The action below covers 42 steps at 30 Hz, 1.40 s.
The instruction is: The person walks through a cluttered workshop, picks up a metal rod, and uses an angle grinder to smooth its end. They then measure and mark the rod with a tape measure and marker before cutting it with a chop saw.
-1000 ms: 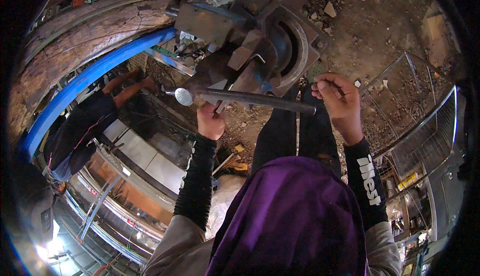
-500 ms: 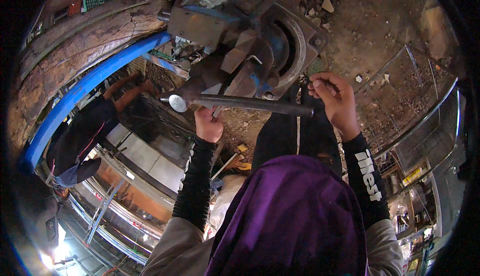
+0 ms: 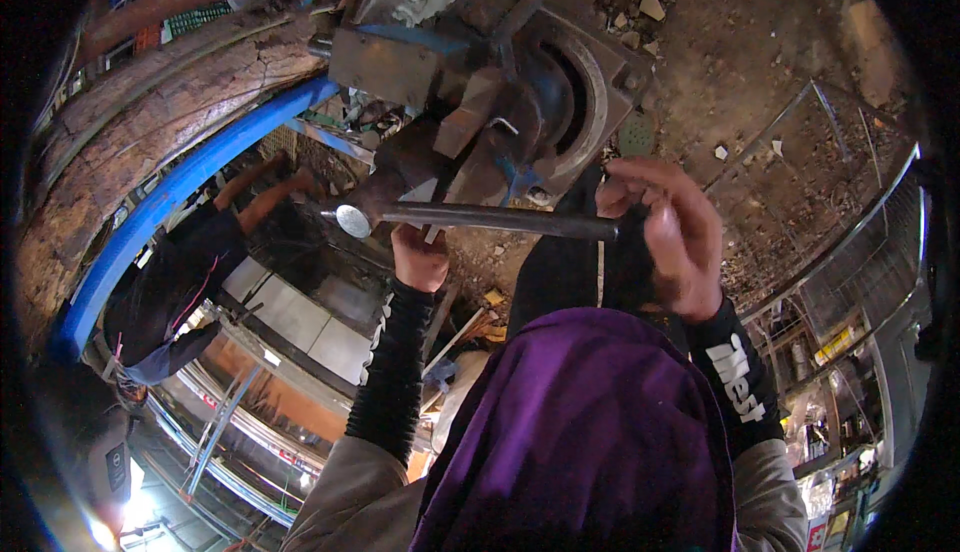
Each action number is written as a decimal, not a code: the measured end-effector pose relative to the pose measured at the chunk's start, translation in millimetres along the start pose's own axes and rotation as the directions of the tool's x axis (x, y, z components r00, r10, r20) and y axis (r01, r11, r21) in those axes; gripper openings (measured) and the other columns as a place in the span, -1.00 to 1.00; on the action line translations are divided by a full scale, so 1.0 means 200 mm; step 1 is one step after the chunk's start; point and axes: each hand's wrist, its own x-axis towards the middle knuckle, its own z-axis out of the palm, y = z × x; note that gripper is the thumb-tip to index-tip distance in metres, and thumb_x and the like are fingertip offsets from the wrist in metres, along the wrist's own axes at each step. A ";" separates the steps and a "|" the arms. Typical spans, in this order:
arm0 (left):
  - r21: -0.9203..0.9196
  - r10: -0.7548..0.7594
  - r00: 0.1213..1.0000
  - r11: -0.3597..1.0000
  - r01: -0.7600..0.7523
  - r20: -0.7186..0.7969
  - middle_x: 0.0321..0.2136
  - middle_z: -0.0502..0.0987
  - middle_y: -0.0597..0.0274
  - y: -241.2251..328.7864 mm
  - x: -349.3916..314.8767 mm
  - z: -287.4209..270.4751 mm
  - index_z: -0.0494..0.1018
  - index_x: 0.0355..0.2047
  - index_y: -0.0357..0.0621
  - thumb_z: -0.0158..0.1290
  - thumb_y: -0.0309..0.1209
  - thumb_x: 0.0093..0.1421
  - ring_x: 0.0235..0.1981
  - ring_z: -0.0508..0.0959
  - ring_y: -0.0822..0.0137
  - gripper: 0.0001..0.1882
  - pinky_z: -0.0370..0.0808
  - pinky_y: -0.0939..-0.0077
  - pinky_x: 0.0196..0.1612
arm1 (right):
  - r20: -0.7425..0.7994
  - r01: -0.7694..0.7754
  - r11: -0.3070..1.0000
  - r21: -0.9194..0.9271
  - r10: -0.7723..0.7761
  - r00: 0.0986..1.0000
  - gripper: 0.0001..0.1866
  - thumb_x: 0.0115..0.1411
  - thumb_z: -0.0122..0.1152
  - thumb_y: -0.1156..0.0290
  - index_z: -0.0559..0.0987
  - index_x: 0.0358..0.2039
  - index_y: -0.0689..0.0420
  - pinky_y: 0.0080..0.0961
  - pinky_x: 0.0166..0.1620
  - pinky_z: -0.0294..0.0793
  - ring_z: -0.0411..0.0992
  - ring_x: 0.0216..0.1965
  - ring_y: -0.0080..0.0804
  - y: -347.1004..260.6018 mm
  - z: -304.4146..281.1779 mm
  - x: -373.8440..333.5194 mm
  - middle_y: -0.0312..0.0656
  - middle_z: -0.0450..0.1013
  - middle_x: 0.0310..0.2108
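My left hand point(image 3: 420, 257) is closed round a thin metal strip point(image 3: 431, 235), just below a hammer point(image 3: 490, 217). Most of the strip is hidden by the fingers and the hammer. The hammer lies across the near side of a heavy metal vise point(image 3: 470, 137), its shiny round face to the left and its dark handle pointing right. Close to the handle's end is my right hand point(image 3: 680, 237), slightly blurred. Its fingers are bent and apart from the thumb, and I see nothing held in them.
A blue metal beam point(image 3: 190, 197) curves along the left, beside a worn wooden log point(image 3: 150, 122). Another person point(image 3: 185, 262) in dark clothes reaches in beyond the beam. Rubble is scattered on the dirt floor point(image 3: 730, 62). A wire mesh frame point(image 3: 850, 222) stands at the right.
My right hand has come nearer, beside the handle's end, and its thumb and fingers have parted. My left hand stays at the strip under the hammer.
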 end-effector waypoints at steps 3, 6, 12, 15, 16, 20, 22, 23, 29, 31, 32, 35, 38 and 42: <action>-0.516 -0.392 0.920 0.794 0.323 -0.026 -0.15 0.59 0.19 0.03 0.00 0.03 0.45 -0.02 -0.09 -0.11 -0.12 0.38 -0.36 0.61 0.33 -0.64 0.43 0.52 -0.65 | 0.238 0.278 0.914 -0.295 -0.212 0.948 -0.65 0.21 0.39 0.37 0.62 -0.03 0.25 -0.39 -0.14 0.51 0.54 -0.20 -0.28 -0.12 0.01 0.04 -0.08 0.57 -0.20; -0.272 -0.459 0.888 0.851 0.449 0.031 -0.01 0.53 0.19 0.03 0.03 0.02 0.40 0.00 -0.13 -0.05 -0.51 0.25 -0.11 0.55 0.32 -0.71 0.48 0.38 -0.19 | 0.314 0.341 0.841 -0.421 -0.218 0.924 -0.69 0.12 0.45 0.47 0.66 -0.10 0.21 -0.36 -0.19 0.52 0.55 -0.27 -0.17 -0.13 0.02 0.07 -0.05 0.58 -0.26; -0.279 -0.127 0.992 0.952 0.128 0.024 -0.10 0.49 0.26 0.08 -0.02 0.11 0.41 -0.09 -0.11 -0.10 -0.45 0.34 -0.01 0.53 0.29 -0.82 0.51 0.35 0.08 | 0.322 0.372 0.814 -0.447 -0.241 0.915 -0.79 0.06 0.47 0.57 0.68 -0.25 0.16 -0.32 -0.29 0.52 0.56 -0.39 -0.15 -0.09 0.09 -0.02 -0.12 0.59 -0.39; -0.710 -0.322 0.889 0.537 0.455 0.326 -0.24 0.48 0.36 0.14 0.00 0.09 0.41 -0.10 -0.05 0.02 -0.28 0.31 -0.14 0.53 0.36 -0.79 0.57 0.45 -0.11 | 0.394 0.300 0.889 -0.345 -0.152 0.906 -0.74 0.05 0.48 0.56 0.64 -0.22 0.16 -0.28 -0.28 0.51 0.56 -0.35 -0.11 0.01 0.13 -0.14 -0.10 0.58 -0.35; -0.694 -0.259 0.851 0.495 0.523 0.456 -0.25 0.48 0.38 0.08 0.02 0.02 0.42 -0.09 -0.02 0.04 -0.24 0.30 -0.14 0.52 0.39 -0.77 0.56 0.47 -0.14 | 0.437 0.274 0.905 -0.327 -0.113 0.893 -0.72 0.06 0.48 0.55 0.62 -0.20 0.17 -0.27 -0.28 0.52 0.56 -0.34 -0.10 0.03 0.15 -0.16 -0.09 0.58 -0.32; -0.663 -0.354 0.862 0.552 0.506 0.363 -0.30 0.47 0.48 0.10 -0.01 0.07 0.42 -0.12 0.14 0.04 -0.22 0.31 -0.39 0.51 0.44 -0.83 0.48 0.56 -0.36 | 0.493 0.206 0.902 -0.379 0.009 0.870 -0.65 0.07 0.46 0.54 0.59 -0.11 0.18 -0.32 -0.17 0.56 0.58 -0.22 -0.08 -0.03 0.19 -0.13 -0.05 0.59 -0.24; -0.643 -0.347 0.904 0.638 0.423 0.250 -0.36 0.53 0.38 0.06 0.00 0.07 0.49 -0.15 0.04 0.05 -0.34 0.26 -0.47 0.51 0.35 -0.84 0.47 0.51 -0.34 | 0.439 0.203 0.852 -0.483 0.035 0.898 -0.68 0.09 0.45 0.48 0.62 -0.12 0.17 -0.37 -0.10 0.57 0.60 -0.17 -0.12 -0.11 0.14 -0.07 -0.07 0.60 -0.22; -0.628 -0.343 0.920 0.678 0.382 0.190 -0.39 0.55 0.32 0.03 0.00 0.07 0.52 -0.17 -0.02 0.06 -0.41 0.23 -0.51 0.51 0.30 -0.84 0.46 0.48 -0.34 | 0.353 0.202 0.797 -0.569 0.015 0.936 -0.70 0.11 0.44 0.46 0.63 -0.12 0.17 -0.39 -0.11 0.56 0.60 -0.18 -0.20 -0.17 0.10 -0.02 -0.11 0.61 -0.24; -0.017 -0.268 0.957 0.962 0.272 0.113 -0.37 0.64 0.00 -0.13 0.08 0.02 0.58 -0.26 -0.31 0.06 -0.64 0.09 -0.30 0.62 0.11 -0.80 0.48 0.38 -0.22 | 0.034 -0.003 0.888 -0.460 0.021 0.999 -0.75 0.27 0.36 0.35 0.64 -0.13 0.22 -0.61 -0.23 0.48 0.45 -0.37 -0.64 -0.26 0.12 0.33 -0.33 0.54 -0.34; 0.142 -0.074 0.994 0.988 0.061 0.082 -0.32 0.65 -0.04 0.08 0.03 0.13 0.57 -0.22 -0.34 0.07 -0.65 0.09 -0.24 0.64 0.11 -0.78 0.49 0.35 -0.19 | -0.010 0.054 0.950 -0.309 -0.060 0.998 -0.76 0.30 0.33 0.33 0.64 -0.14 0.23 -0.64 -0.29 0.46 0.43 -0.41 -0.67 -0.22 0.18 0.44 -0.35 0.52 -0.38; 0.187 0.002 0.997 0.982 -0.016 0.075 -0.30 0.65 -0.05 0.16 0.01 0.16 0.57 -0.21 -0.35 0.07 -0.66 0.09 -0.22 0.65 0.11 -0.77 0.49 0.34 -0.17 | -0.033 0.086 0.968 -0.234 -0.096 0.995 -0.77 0.32 0.32 0.32 0.64 -0.14 0.23 -0.65 -0.31 0.45 0.42 -0.44 -0.68 -0.21 0.23 0.48 -0.36 0.51 -0.39; 0.243 0.117 0.991 0.961 -0.130 0.066 -0.30 0.64 -0.07 0.28 -0.03 0.19 0.55 -0.22 -0.40 0.10 -0.65 0.12 -0.19 0.65 0.15 -0.80 0.50 0.34 -0.15 | -0.038 0.148 0.973 -0.177 -0.157 0.987 -0.75 0.35 0.28 0.31 0.64 -0.11 0.25 -0.67 -0.36 0.44 0.41 -0.45 -0.71 -0.20 0.36 0.61 -0.39 0.50 -0.43; 0.371 0.253 0.967 0.895 -0.246 0.031 -0.34 0.63 -0.05 0.37 -0.07 0.24 0.53 -0.26 -0.40 0.13 -0.61 0.16 -0.22 0.64 0.20 -0.87 0.49 0.37 -0.18 | -0.079 0.139 0.981 -0.136 -0.151 0.985 -0.71 0.39 0.23 0.27 0.65 -0.07 0.24 -0.70 -0.41 0.43 0.42 -0.49 -0.71 -0.17 0.47 0.66 -0.39 0.50 -0.46; 0.345 0.235 0.972 0.911 -0.225 0.014 -0.43 0.58 0.00 0.35 -0.07 0.23 0.50 -0.32 -0.33 0.16 -0.56 0.18 -0.38 0.60 0.21 -0.91 0.45 0.34 -0.32 | -0.147 0.115 0.984 -0.136 -0.135 0.980 -0.64 0.47 0.08 0.20 0.59 0.07 0.19 -0.69 -0.44 0.35 0.37 -0.54 -0.67 -0.16 0.56 0.62 -0.22 0.61 -0.34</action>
